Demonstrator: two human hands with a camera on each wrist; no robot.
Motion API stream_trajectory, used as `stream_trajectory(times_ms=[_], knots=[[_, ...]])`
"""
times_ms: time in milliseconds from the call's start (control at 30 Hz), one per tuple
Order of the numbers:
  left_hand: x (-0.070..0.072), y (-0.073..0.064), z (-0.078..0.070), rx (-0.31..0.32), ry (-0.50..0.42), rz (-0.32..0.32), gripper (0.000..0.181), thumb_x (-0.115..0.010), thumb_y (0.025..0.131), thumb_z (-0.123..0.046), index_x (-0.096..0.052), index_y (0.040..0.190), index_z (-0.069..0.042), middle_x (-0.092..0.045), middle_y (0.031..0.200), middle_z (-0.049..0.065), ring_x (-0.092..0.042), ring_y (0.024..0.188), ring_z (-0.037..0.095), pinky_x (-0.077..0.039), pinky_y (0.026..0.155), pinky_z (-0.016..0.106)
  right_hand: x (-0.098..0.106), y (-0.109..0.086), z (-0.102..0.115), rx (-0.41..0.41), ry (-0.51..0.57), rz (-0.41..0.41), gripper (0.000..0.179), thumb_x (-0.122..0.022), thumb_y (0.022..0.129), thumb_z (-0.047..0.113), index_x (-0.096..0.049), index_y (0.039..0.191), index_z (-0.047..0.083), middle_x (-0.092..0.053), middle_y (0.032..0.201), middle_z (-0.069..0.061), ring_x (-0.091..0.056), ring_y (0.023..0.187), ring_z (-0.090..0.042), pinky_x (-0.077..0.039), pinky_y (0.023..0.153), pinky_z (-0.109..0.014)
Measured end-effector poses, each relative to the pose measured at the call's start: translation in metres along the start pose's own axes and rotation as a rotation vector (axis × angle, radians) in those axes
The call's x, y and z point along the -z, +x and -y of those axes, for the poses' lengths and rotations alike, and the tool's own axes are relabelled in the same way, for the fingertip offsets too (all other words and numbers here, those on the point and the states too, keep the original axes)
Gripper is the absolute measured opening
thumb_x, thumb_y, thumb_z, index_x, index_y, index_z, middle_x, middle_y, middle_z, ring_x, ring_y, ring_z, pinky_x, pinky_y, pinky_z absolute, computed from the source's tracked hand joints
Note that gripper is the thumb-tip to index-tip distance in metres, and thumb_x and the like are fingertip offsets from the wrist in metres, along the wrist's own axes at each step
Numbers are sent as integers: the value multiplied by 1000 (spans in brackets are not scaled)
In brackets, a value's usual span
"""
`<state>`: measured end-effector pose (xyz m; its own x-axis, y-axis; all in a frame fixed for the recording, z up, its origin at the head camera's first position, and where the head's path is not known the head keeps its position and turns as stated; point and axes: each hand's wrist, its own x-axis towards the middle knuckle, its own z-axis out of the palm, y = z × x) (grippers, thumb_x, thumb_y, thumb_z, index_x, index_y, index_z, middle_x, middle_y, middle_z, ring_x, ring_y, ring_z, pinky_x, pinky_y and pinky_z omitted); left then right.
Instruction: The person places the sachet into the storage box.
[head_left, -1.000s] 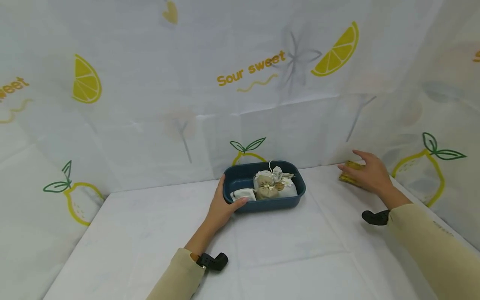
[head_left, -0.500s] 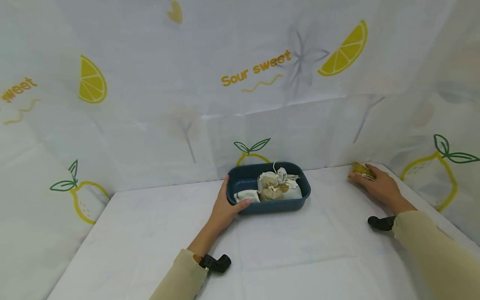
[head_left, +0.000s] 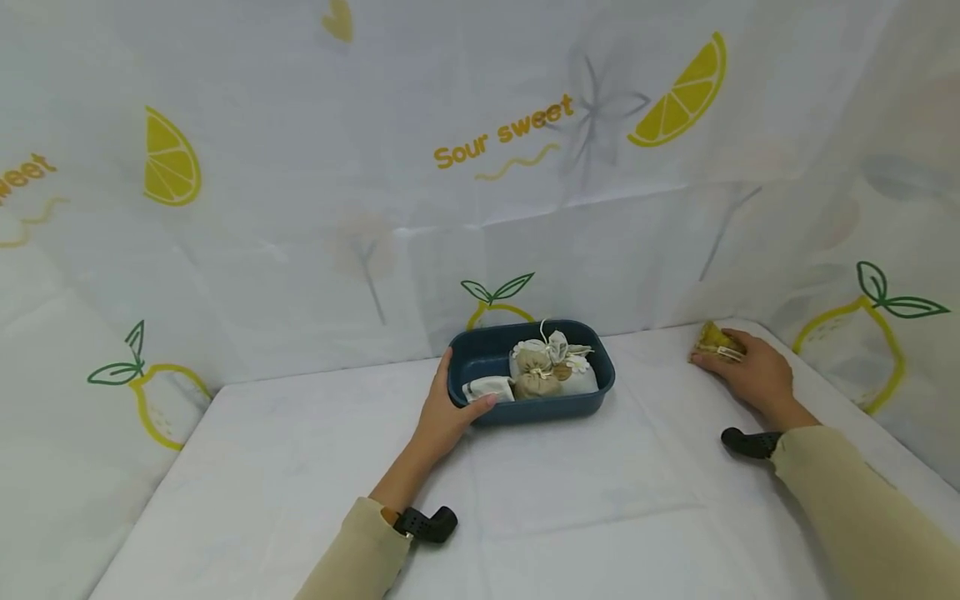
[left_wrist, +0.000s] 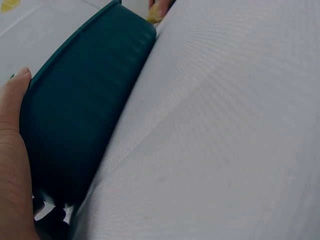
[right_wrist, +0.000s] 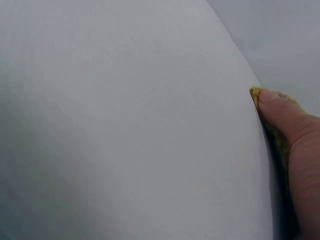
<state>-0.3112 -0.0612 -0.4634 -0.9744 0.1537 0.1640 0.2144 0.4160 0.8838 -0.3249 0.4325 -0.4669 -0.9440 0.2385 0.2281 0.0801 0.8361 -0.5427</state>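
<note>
My left hand [head_left: 441, 417] grips the left end of a dark blue rectangular tub [head_left: 540, 411], thumb over the front rim. In the left wrist view the tub's ribbed side [left_wrist: 92, 100] fills the space beside the thumb. Inside the tub lie a small white packet [head_left: 489, 389], a beige tied sachet [head_left: 536, 383] and a whitish pouch [head_left: 581, 382]. Far to the right, my right hand [head_left: 761, 375] holds a small yellow pouch [head_left: 711, 336] with a pale cord or strip across it. Its thumb presses the pouch in the right wrist view; the fingers behind are hidden.
A white cloth [head_left: 585, 517] covers the table. Behind it hangs a white sheet [head_left: 300, 167] printed with lemons, close to the tub's back edge and the right hand. Another sheet side [head_left: 885, 350] borders the table on the right.
My right hand has closed round the yellow pouch, which lay flat under spread fingers a second ago and now looks bunched up. The left hand and tub have stayed put.
</note>
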Motion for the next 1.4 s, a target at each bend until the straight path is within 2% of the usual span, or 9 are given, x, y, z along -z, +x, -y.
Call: stream_trajectory(times_ms=[267,467,667,733,867,967,1067,1233,1400], knots=[[1,1,1,-16,3,0,113,-77,80,-61,-9,164,-28,-16,171,4,-18,158,31,-23,123,62,-2,-11,7,90,-13,-55,76,-62,98,50,-43,150,-1,-48,139,-39,-52,112,-54,-41,85,-61],[1,0,2,-16,-2,4,114,-77,80,-60,-9,164,-27,-16,171,5,-17,158,32,-22,123,62,-5,-21,14,115,-19,-85,69,-66,97,46,-49,143,-4,-54,132,-38,-55,108,-52,-43,82,-61],[2,0,2,-9,0,-3,113,-78,80,-60,-9,164,-28,-16,171,5,-18,158,32,-23,123,62,-5,-26,35,164,25,-45,68,-66,97,45,-49,143,-3,-56,131,-36,-56,109,-49,-45,83,-58],[2,-1,2,-9,0,-3,113,-77,80,-60,-9,164,-28,-16,171,5,-18,158,32,-23,123,62,-1,-27,46,187,54,-39,67,-66,98,43,-49,144,-3,-56,132,-36,-56,110,-48,-46,82,-56],[1,-1,1,-19,-1,2,115,-77,80,-61,-9,165,-24,-16,171,6,-18,158,32,-23,123,62,11,-30,75,279,76,-87,61,-70,96,37,-53,141,-1,-62,124,-33,-61,100,-43,-49,71,-41],[0,-1,1,-20,-2,0,116,-77,79,-62,-9,165,-23,-16,171,6,-19,158,33,-23,123,62,22,-33,104,353,82,-111,56,-74,94,32,-58,137,1,-66,117,-30,-63,92,-38,-47,64,-27],[0,-2,1,-14,1,-1,116,-77,79,-63,-9,165,-24,-16,171,6,-18,158,32,-23,123,62,32,-37,136,396,93,-89,56,-75,93,31,-58,137,2,-67,116,-27,-65,92,-36,-46,64,-19],[0,-2,1,-10,-4,2,115,-77,80,-62,-9,165,-25,-15,171,6,-18,158,32,-23,123,62,37,-44,183,463,110,-10,58,-75,93,30,-56,142,5,-65,125,-22,-63,97,-32,-48,71,-23],[0,-1,2,-11,-3,1,114,-77,80,-62,-8,164,-27,-16,171,5,-19,158,32,-24,123,62,26,-47,217,536,155,112,59,-76,92,32,-56,143,10,-65,129,-17,-65,98,-27,-52,74,-30]])
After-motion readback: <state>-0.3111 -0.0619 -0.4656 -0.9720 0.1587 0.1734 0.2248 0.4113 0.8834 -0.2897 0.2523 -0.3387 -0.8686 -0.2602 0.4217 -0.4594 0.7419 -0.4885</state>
